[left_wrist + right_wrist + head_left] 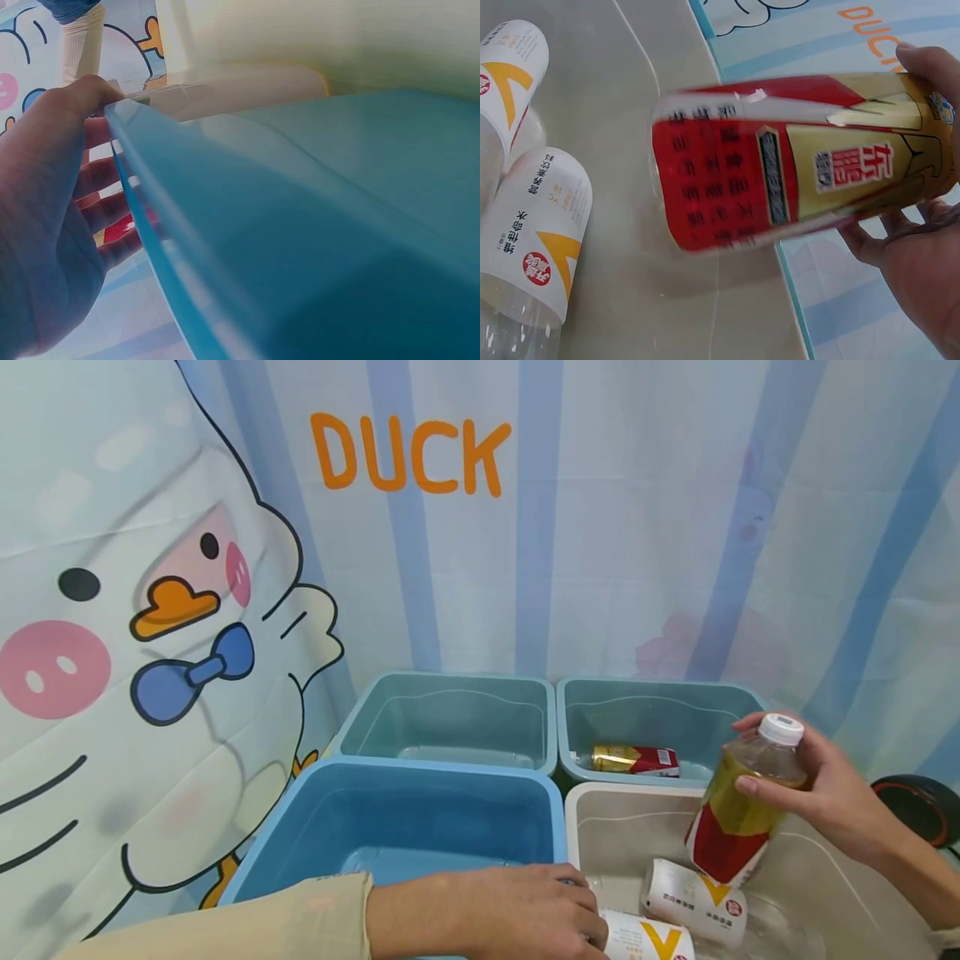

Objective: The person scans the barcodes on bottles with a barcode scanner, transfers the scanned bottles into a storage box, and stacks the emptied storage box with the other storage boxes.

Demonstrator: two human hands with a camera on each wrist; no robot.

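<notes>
Two hands work: right hand [825, 789] at frame right grips a tilted bottle [738, 806]; left hand [495, 914], fingers curled, holds the blue bin's rim [558, 827].

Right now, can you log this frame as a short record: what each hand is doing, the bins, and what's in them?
right hand: grips a tea bottle, tilted, above the white bin
left hand: at the rim between the blue bin and the white bin; what it grips is unclear
white bin contents: two white-labelled bottles lying down
back right bin: one red and gold bottle lying down
back left bin: nothing visible inside
</notes>
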